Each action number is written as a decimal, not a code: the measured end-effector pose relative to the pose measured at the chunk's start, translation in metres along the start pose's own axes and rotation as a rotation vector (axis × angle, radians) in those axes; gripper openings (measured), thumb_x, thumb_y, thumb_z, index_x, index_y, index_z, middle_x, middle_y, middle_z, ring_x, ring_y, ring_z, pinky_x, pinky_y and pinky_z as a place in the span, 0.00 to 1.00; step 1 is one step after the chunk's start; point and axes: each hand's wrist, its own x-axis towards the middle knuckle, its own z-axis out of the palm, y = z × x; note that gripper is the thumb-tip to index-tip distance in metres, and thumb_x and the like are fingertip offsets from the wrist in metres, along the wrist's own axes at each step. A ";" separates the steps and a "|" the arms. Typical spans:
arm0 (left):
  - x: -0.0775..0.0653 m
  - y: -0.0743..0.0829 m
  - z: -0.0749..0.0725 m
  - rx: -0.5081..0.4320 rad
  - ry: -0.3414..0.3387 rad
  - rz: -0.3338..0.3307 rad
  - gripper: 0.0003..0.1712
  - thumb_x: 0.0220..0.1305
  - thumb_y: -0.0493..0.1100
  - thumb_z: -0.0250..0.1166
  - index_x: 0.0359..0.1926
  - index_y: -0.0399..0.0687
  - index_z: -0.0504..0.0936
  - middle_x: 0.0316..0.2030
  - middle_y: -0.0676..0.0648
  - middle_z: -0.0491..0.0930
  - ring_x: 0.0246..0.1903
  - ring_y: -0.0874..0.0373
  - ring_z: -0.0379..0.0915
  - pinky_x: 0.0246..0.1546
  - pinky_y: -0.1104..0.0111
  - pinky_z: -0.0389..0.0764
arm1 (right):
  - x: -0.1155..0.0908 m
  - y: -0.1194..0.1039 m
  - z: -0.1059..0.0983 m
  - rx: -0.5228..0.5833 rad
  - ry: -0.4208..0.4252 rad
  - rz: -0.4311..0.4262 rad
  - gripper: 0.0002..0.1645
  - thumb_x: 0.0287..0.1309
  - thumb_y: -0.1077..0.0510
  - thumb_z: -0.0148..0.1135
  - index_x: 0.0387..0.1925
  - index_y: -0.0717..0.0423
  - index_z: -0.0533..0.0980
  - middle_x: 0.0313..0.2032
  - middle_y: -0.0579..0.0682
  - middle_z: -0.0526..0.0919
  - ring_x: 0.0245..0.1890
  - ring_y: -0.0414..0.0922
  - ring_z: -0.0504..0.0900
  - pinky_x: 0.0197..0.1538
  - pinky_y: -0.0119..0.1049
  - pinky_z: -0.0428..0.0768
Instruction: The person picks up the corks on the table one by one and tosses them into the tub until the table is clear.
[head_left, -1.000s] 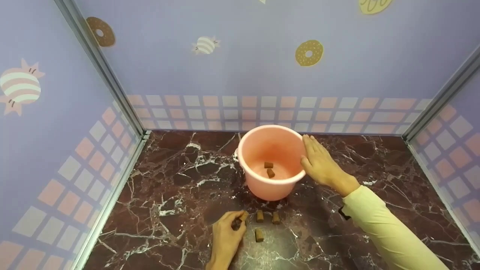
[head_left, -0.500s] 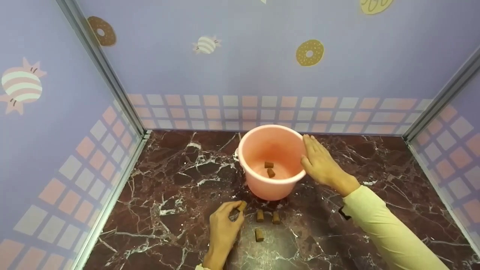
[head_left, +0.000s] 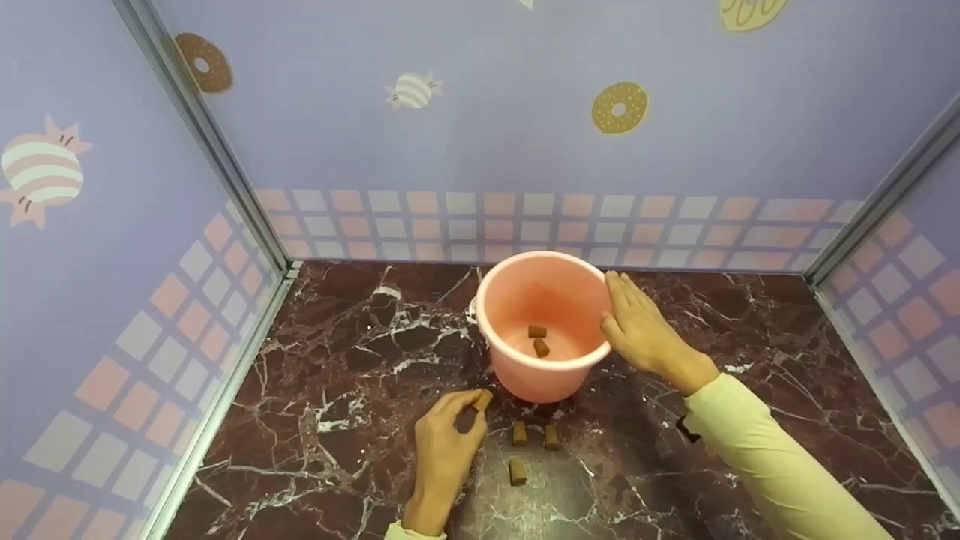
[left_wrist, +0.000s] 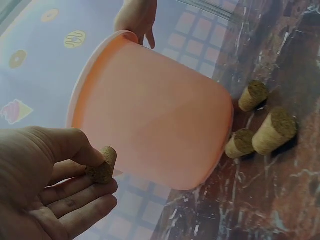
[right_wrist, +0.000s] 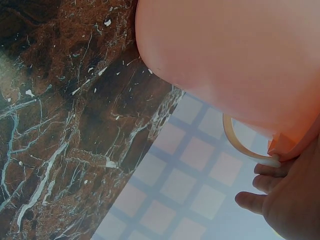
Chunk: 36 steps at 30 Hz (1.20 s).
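Observation:
Between thumb and fingers my left hand pinches a small tapered cork, raised in front of the pink bucket on its left side. The left wrist view shows the same cork close up, its other fingers extended. My right hand rests its fairly straight fingers against the bucket's right rim. Two corks lie on the bucket floor. Three more corks are on the tabletop in front of it. In the right wrist view a pale bucket handle hangs beside the fingers.
The dark red marbled tabletop spreads around the bucket. Purple patterned panels enclose the back and both sides, with metal strips at the corners. The bucket stands near the back panel.
My left hand has lifted the pinched cork off the group on the table and moved it forward, slightly left, toward the bucket. My right hand has stayed at the rim.

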 end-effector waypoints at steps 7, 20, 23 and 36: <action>0.008 0.006 -0.003 -0.023 0.015 0.006 0.21 0.47 0.21 0.75 0.44 0.36 0.91 0.42 0.45 0.90 0.42 0.48 0.89 0.47 0.58 0.89 | 0.000 0.001 0.003 -0.004 0.014 -0.013 0.43 0.76 0.55 0.44 0.79 0.78 0.45 0.80 0.74 0.49 0.81 0.68 0.46 0.82 0.60 0.45; 0.022 0.014 -0.004 -0.040 0.034 0.039 0.20 0.49 0.22 0.75 0.45 0.36 0.91 0.43 0.45 0.90 0.42 0.48 0.89 0.47 0.58 0.89 | 0.001 0.001 0.001 -0.012 0.014 -0.011 0.42 0.77 0.56 0.44 0.79 0.78 0.45 0.80 0.73 0.49 0.81 0.68 0.46 0.82 0.60 0.44; 0.025 0.016 -0.006 -0.043 0.040 0.051 0.20 0.48 0.22 0.76 0.45 0.36 0.91 0.42 0.45 0.90 0.42 0.48 0.89 0.47 0.59 0.89 | 0.001 0.001 0.001 -0.012 0.013 -0.012 0.42 0.77 0.55 0.44 0.79 0.78 0.45 0.80 0.73 0.49 0.81 0.68 0.46 0.82 0.60 0.44; 0.042 0.021 -0.006 -0.086 0.056 0.105 0.20 0.50 0.22 0.75 0.46 0.35 0.91 0.43 0.44 0.90 0.40 0.48 0.89 0.45 0.60 0.90 | 0.001 0.001 0.002 -0.004 0.019 -0.011 0.43 0.76 0.55 0.44 0.79 0.78 0.46 0.80 0.74 0.49 0.81 0.68 0.46 0.82 0.59 0.45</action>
